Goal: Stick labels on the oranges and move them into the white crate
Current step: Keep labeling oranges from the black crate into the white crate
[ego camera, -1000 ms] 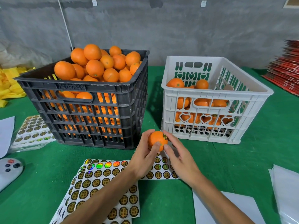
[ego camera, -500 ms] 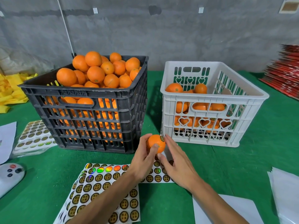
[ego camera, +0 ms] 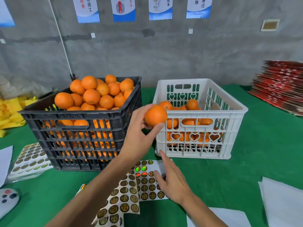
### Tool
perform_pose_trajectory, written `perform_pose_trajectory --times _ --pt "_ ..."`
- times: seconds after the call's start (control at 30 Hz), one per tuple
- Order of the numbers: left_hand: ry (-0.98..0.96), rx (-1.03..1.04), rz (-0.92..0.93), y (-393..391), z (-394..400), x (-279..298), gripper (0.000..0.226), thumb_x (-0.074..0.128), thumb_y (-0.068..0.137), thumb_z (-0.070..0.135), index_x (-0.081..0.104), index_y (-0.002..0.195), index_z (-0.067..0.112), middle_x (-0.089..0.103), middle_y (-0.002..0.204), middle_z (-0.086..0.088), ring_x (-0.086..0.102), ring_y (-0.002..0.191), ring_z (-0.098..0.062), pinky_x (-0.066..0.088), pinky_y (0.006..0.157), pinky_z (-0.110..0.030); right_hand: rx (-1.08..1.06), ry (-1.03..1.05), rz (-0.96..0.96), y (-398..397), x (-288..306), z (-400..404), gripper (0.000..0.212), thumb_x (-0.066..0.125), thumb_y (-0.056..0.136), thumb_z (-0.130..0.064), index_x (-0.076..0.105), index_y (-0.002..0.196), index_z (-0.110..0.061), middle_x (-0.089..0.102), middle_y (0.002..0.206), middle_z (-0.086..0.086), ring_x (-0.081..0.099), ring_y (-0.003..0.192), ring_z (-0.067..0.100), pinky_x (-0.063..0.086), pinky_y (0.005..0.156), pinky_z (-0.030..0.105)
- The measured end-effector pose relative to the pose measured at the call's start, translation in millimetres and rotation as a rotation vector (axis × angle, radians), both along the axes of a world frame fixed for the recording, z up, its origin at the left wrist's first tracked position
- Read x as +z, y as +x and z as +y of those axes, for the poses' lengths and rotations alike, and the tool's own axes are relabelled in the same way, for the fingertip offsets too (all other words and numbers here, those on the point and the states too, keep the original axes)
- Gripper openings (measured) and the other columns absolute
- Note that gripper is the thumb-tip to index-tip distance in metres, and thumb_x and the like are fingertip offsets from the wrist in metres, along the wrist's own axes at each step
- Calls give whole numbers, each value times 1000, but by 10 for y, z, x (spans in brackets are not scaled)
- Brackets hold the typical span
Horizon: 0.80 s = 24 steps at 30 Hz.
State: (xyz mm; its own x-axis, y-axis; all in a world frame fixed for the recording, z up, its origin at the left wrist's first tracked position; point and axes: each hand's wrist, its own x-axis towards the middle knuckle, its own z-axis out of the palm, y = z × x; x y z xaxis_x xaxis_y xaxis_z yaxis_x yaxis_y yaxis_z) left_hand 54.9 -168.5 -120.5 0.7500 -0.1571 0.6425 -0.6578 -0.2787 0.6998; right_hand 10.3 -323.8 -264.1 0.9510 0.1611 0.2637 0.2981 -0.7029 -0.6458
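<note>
On the green desk (ego camera: 246,161), a black crate (ego camera: 78,138) is sitting heaped with oranges. The left hand (ego camera: 139,136) is gripping one orange (ego camera: 155,115) in curled fingers, raised against the white crate's (ego camera: 232,112) near-left corner. The right hand (ego camera: 172,181) is resting, fingers relaxed, on the label sheet (ego camera: 147,182).

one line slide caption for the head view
Left hand lifts an orange toward the white crate; right hand reaches the label sheet.
</note>
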Motion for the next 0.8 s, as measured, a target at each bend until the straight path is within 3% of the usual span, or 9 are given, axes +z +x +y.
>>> perform_pose_trajectory --times 0.13,0.27,0.3,0.43,0.57,0.67,0.8 --pt "99 43 -98 340 -313 437 61 76 95 30 45 147 37 41 142 6 53 122 -6 51 96 -16 -6 19 28 15 -11 6 78 46 100 -58 -13 150 -63 15 162 -30 17 149 -5 20 123 28" --pt "286 95 122 551 -585 586 68 74 96 31 39 154 23 39 149 -6 56 125 -22 51 108 -40 -17 -4 40 7 13 4 77 42 101 -60 -11 156 -51 16 166 -24 21 152 2 25 124 32" --pt "332 113 153 575 -605 601 66 72 97 32 40 153 19 40 149 -8 57 124 -24 50 108 -40 -16 -12 46 2 16 0 77 41 101 -61 -12 156 -49 17 166 -23 23 152 2 26 124 33" --pt "504 184 -15 624 -344 805 37 70 98 29 64 132 15 58 132 -4 58 116 -18 47 101 -30 4 -47 49 -5 29 -3 78 39 102 -61 -13 158 -46 20 167 -18 26 151 6 27 124 36" --pt "715 344 -166 747 308 1205 18 70 95 23 72 110 13 70 116 -8 63 112 -29 50 97 -42 32 -85 51 -13 22 -7 78 37 102 -61 -12 160 -41 24 166 -14 28 150 10 26 123 36" --pt "853 502 72 863 822 1427 25 69 97 29 70 114 12 69 121 -14 62 116 -35 50 97 -42 42 -79 67 -22 34 -10 79 38 101 -62 -12 159 -44 27 165 -15 37 146 11 31 122 38" --pt "1243 554 675 927 1348 1387 34 58 102 38 70 125 16 63 135 -11 59 122 -33 50 104 -44 40 -79 93 -34 56 7 78 41 102 -59 -9 160 -44 36 160 -13 57 127 13 40 116 37"
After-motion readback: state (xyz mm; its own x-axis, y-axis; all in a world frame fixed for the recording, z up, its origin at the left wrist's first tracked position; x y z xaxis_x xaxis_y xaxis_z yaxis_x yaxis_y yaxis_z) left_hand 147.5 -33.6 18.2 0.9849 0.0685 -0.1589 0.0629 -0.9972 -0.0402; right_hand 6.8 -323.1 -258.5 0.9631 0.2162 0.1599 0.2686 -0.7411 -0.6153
